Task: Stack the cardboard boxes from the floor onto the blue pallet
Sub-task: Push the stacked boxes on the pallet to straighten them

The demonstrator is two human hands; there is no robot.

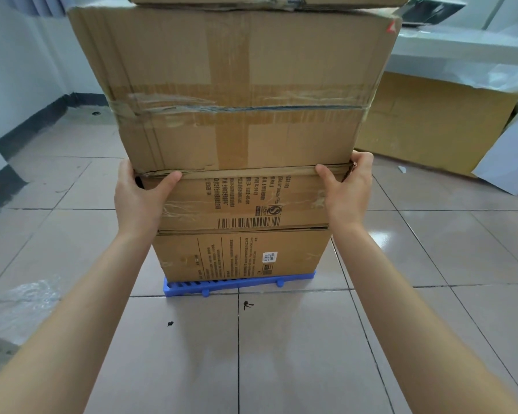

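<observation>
Both hands clamped on the second box of the pallet stack

Standing on the blue pallet [240, 283], at floor level: a printed bottom box [240, 255], its front face carrying text columns and a small white label. Directly on top of that, a middle box [245, 201] with a barcode and printed lines on the near face. Above the middle box, resting on it, a larger taped box [237, 91], wider than those under it and overhanging them on both sides, with clear tape wrapped across its front. Over that again, only the lower edge of a top box [266, 0], cut off by the frame.

Left hand [138, 195] pressed against the left upper corner of the middle box, thumb lying along the seam beneath the taped box, fingers wrapped round the side and out of sight. Right hand [347, 186] mirrored on the right upper corner, thumb on the same seam, fingers curled round the far edge. Grip of each hand closed on the middle box, both arms stretched forward.

Beyond the pallet to the right, well apart from it: a big brown carton [431, 124] on the tiled floor [281, 354], under a white counter [461, 52]. Left of the pallet and nearer the camera, crumpled clear plastic sheet [15, 306] on the floor
</observation>
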